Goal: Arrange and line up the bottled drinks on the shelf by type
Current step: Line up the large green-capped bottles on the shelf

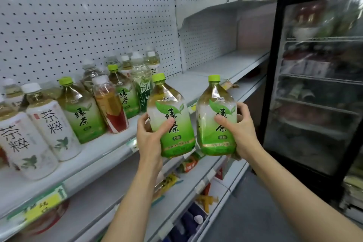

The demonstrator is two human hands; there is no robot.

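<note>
My left hand [150, 133] grips a green-tea bottle [172, 124] with a green cap, held upright in front of the shelf edge. My right hand [238, 125] grips a second, matching green-tea bottle [215, 133] just to its right. On the white shelf [117, 143] stand two more green-tea bottles [83, 112] [122, 92], an amber drink with a red label [111, 108], white-labelled tea bottles [49, 122] [18, 143], and clear bottles [141, 76] at the back.
A pegboard back wall [78, 15] rises behind the bottles. The shelf stretch to the right [225, 67] is bare. Lower shelves [186, 180] hold snack packs. A black glass-door fridge [318, 84] stands at the right.
</note>
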